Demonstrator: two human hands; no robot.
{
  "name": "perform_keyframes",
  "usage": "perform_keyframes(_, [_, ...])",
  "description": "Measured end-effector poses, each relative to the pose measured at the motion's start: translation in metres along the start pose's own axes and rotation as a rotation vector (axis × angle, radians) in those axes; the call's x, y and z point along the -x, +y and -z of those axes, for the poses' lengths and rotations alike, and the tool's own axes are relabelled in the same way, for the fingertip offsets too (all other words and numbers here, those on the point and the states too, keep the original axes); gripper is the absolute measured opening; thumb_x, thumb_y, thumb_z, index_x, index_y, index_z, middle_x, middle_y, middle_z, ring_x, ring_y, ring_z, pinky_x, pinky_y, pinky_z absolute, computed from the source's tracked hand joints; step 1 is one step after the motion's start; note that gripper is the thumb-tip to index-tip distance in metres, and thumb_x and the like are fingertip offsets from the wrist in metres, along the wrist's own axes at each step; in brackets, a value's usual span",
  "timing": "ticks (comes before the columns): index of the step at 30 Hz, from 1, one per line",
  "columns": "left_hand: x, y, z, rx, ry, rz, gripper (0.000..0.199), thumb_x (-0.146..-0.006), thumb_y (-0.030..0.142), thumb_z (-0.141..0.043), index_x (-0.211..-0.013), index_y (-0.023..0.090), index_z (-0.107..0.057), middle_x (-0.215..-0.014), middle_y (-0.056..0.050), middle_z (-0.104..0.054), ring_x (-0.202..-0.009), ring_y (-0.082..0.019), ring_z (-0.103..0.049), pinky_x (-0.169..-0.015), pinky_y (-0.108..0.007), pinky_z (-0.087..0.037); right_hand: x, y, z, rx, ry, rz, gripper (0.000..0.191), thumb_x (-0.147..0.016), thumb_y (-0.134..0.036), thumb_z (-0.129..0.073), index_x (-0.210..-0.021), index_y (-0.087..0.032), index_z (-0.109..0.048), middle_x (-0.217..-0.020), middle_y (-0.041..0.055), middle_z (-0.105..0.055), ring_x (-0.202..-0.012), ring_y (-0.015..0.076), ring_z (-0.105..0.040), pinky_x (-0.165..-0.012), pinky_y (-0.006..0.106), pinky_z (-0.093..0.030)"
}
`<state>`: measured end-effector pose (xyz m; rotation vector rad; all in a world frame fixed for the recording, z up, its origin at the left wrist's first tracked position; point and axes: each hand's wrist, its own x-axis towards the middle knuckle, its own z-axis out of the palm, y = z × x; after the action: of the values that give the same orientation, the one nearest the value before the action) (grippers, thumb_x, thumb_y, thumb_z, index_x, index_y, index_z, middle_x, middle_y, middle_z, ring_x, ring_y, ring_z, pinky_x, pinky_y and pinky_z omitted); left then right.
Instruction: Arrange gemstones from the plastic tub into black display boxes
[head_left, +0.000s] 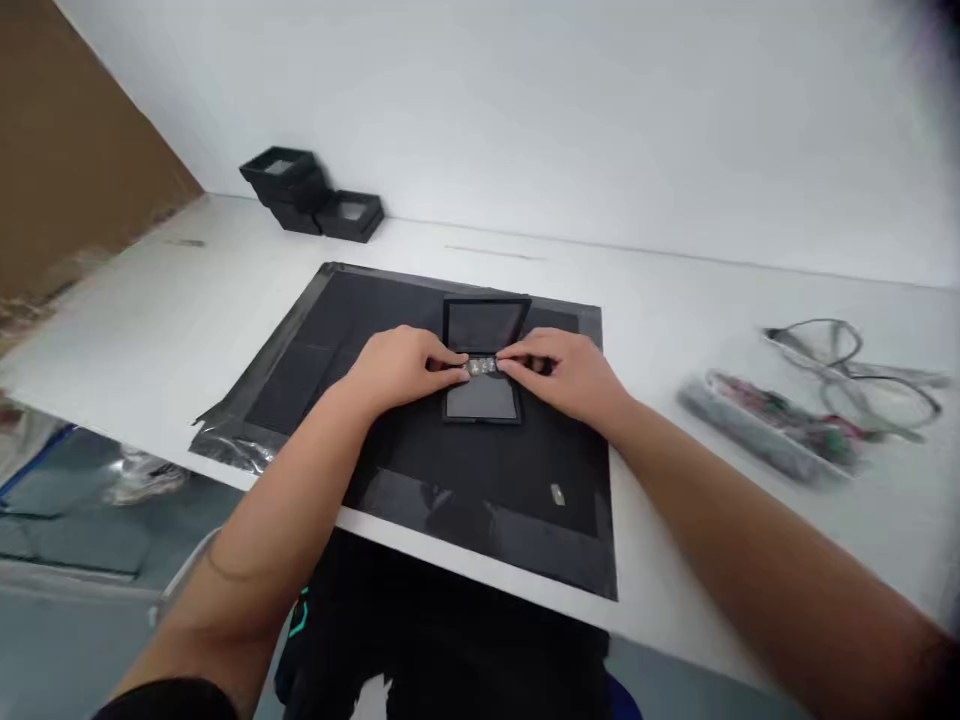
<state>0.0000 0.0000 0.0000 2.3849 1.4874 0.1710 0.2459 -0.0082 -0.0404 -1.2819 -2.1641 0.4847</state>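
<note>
An opened black case (482,402) with two pale, glossy panels lies on the black mat (442,455). Across its middle, a small clear strip with several rounded bumps (482,366) is pinched at both ends. My left hand (405,368) closes thumb and forefinger on the strip's left end. At the right end, the fingertips of my right hand (564,372) are pressed together on it. A small clear piece (557,495) rests on the mat's lower right part.
Stacked black boxes (289,188) stand at the back left, beside another black box (351,215). On the right are a blurred clear tray (780,425) of small coloured items and a pair of glasses (855,370).
</note>
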Motion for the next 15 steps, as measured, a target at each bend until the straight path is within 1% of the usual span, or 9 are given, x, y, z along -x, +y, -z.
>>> perform_keyframes(2, [0.0015,0.0015,0.0001,0.012,-0.012,0.010,0.036,-0.085,0.061,-0.062,-0.112,0.040,-0.075,-0.095,0.004,-0.076,-0.079,-0.015,-0.064,-0.058,-0.025,-0.032,-0.0012,-0.0017,0.0001,0.009,-0.001,-0.004,0.021,-0.089,-0.036,-0.065,-0.095,-0.022,-0.079,-0.085,0.0038,-0.070,-0.067,0.0150,-0.058,-0.061,0.030,-0.044])
perform_keyframes(5, [0.0026,0.0028,-0.0003,0.023,-0.002,0.022,0.039,-0.084,0.066,-0.060,-0.109,0.040,-0.077,-0.092,0.003,-0.076,-0.077,-0.016,-0.063,-0.058,-0.025,-0.031,-0.0021,-0.0032,0.0004,0.016,-0.004,-0.006,0.020,-0.089,-0.035,-0.065,-0.095,-0.023,-0.079,-0.084,0.0037,-0.070,-0.067,0.0150,-0.057,-0.062,0.030,-0.044])
perform_keyframes(10, [0.0021,0.0026,-0.0017,0.034,0.021,0.041,0.031,-0.084,0.058,-0.065,-0.107,0.041,-0.077,-0.093,0.005,-0.075,-0.077,-0.014,-0.062,-0.059,-0.026,-0.033,-0.0016,-0.0020,0.0006,0.007,-0.005,-0.008,0.018,-0.088,-0.034,-0.065,-0.095,-0.024,-0.078,-0.083,0.0031,-0.069,-0.065,0.0142,-0.056,-0.063,0.030,-0.044])
perform_keyframes(15, [0.0005,0.0003,-0.0027,0.086,0.061,0.043,0.034,-0.078,0.055,-0.072,-0.107,0.038,-0.076,-0.083,0.006,-0.073,-0.071,-0.012,-0.060,-0.058,-0.025,-0.033,-0.0014,0.0000,-0.0003,0.018,-0.008,-0.015,0.017,-0.088,-0.034,-0.065,-0.095,-0.025,-0.078,-0.083,0.0015,-0.068,-0.065,0.0133,-0.055,-0.062,0.030,-0.043])
